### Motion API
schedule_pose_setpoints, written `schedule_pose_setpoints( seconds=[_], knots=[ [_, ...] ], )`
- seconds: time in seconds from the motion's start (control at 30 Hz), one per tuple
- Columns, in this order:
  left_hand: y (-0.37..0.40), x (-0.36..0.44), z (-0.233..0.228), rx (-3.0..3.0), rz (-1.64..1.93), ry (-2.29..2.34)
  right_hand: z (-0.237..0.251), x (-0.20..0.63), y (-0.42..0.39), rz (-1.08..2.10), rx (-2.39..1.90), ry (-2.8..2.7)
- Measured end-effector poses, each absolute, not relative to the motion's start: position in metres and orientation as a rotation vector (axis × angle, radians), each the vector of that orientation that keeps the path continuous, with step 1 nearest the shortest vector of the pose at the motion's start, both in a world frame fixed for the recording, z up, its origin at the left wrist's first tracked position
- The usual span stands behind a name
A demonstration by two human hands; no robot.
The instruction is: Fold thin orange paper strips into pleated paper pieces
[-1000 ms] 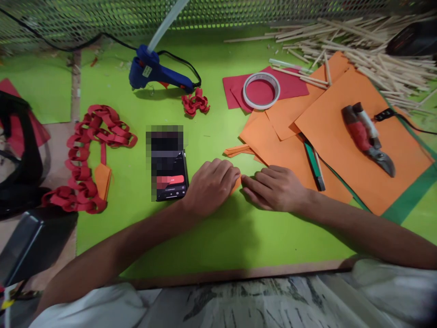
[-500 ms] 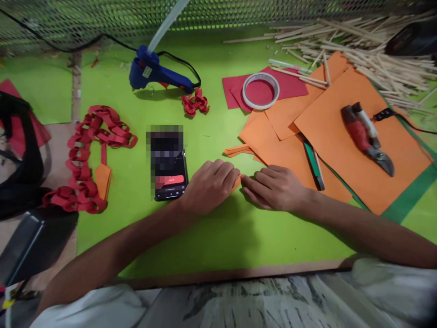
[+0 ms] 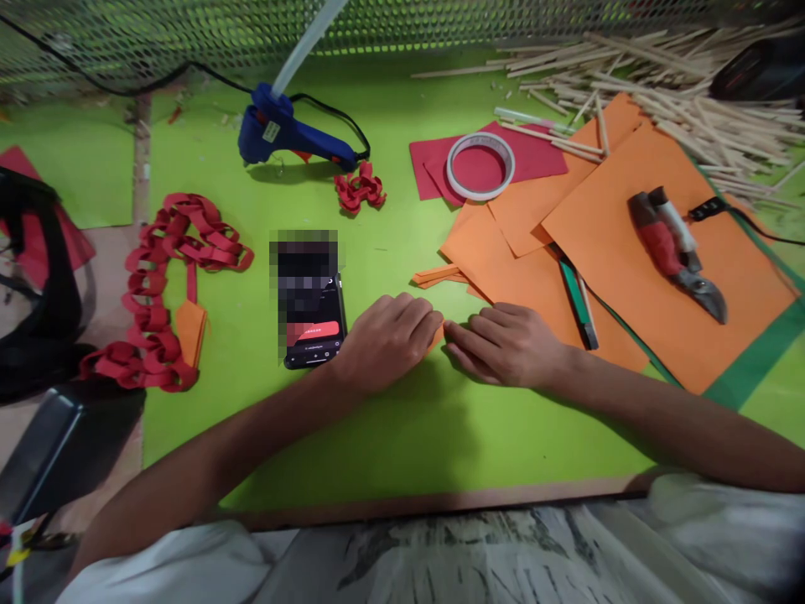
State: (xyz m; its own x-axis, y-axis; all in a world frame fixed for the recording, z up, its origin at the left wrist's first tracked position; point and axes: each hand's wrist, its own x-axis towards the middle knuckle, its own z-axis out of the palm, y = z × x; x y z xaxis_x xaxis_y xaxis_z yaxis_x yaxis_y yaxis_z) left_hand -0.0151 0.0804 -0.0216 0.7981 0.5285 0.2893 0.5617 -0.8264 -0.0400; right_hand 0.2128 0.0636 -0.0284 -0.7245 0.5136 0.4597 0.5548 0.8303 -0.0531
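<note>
My left hand (image 3: 391, 342) is closed, its curled fingers pinching a small piece of orange paper (image 3: 435, 339) just above the green table. Only a sliver of that paper shows; the rest lies hidden under the fingers. On its right side my right hand (image 3: 511, 344) is also closed, fingers bent, the tips meeting the paper's edge. A phone (image 3: 320, 352) with a lit screen lies against the left wrist. Just beyond the hands are narrow folded orange paper pieces (image 3: 433, 275), partly beside larger orange sheets (image 3: 503, 268).
At left lies a red paper chain (image 3: 146, 312) with an orange folded piece (image 3: 191, 327). Behind are a blue glue gun (image 3: 286, 134), a red paper cluster (image 3: 360, 189) and a tape roll (image 3: 454, 168). A green cutter (image 3: 575, 294), pruning shears (image 3: 676, 260) and wooden sticks (image 3: 698, 109) occupy the right.
</note>
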Motion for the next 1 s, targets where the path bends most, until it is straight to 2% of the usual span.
schedule_pose_setpoints(
  seconds=[0.23,0.53,1.0],
  knots=[
    [0.077,-0.017,-0.02,-2.823,-0.398,-0.769,-0.03,0.213,0.064,-0.112,-0.784,-2.539],
    [0.071,-0.019,-0.018,-2.894,-0.451,-0.915,-0.029,0.214,0.064,-0.11,-0.779,-2.531],
    [0.065,-0.023,-0.015,-2.809,-0.366,-0.701,-0.031,0.215,0.064,-0.143,-0.778,-2.544]
  ],
)
